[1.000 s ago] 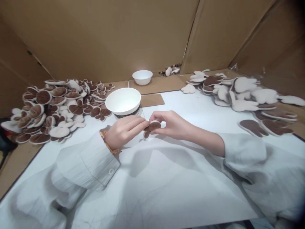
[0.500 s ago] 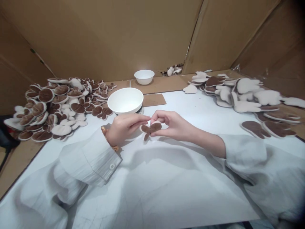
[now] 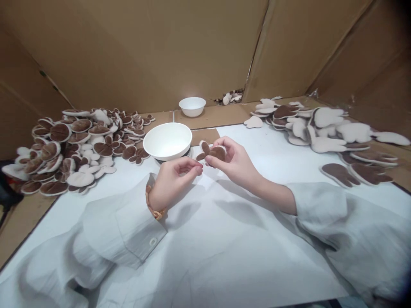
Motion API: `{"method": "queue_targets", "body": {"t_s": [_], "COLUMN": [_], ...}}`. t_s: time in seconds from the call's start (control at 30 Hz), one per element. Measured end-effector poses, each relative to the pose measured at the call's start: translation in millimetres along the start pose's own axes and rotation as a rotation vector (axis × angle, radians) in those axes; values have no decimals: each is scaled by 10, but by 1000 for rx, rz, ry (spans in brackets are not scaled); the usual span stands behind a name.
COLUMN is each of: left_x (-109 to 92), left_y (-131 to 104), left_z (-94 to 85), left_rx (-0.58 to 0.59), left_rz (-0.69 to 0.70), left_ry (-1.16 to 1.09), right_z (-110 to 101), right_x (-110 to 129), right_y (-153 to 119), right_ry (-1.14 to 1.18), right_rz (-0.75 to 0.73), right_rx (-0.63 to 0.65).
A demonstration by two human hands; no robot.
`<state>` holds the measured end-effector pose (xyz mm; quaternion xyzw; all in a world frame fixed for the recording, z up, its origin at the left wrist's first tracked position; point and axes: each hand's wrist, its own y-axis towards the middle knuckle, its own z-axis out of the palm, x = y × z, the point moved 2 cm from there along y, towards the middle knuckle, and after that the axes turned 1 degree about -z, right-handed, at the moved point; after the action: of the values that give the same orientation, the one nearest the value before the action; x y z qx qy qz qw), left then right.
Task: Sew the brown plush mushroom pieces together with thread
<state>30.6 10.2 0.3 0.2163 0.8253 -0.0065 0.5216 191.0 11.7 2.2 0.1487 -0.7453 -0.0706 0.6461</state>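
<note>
Here, from left to right:
Left pile: a heap of brown-and-cream plush pieces lies on the desk's left side, some brown face up, some cream, spilling toward the bowl.
Desk: a white sheet covers the middle; bare cardboard shows at its edges.
Left hand: the left hand hovers just above the sheet, below the bowl, with a beaded bracelet at the wrist and a pale sleeve behind it.
Left fingers: thumb and forefinger are pinched together, tips just beside the plush piece; what they grip, if anything, is too small to tell.
Large bowl: a white bowl stands between the pile and the hands, its inside white and bare as far as can be seen.
Small bowl: a smaller white bowl sits further back on the cardboard, near the wall.
Plush piece: a small brown lobed piece with cream edging is lifted off the desk, just right of the large bowl's rim.
Right hand: the right hand holds that piece, fingers closed narrowly on its right side.
Right pile: larger cream and brown flat shapes lie spread over the desk's right side, well apart from the hands.
</note>
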Motion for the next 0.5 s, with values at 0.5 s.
{"method": "queue_targets", "body": {"t_s": [0.5], "left_x": [50], "left_y": [-127], "left_z": [43], "left_rx": [-67], "left_rz": [283], "left_ry": [471], "right_z": [-52], "right_x": [-42], "right_y": [50], "right_ry": [8], "right_rz": [116], "right_rx": [-41]}}
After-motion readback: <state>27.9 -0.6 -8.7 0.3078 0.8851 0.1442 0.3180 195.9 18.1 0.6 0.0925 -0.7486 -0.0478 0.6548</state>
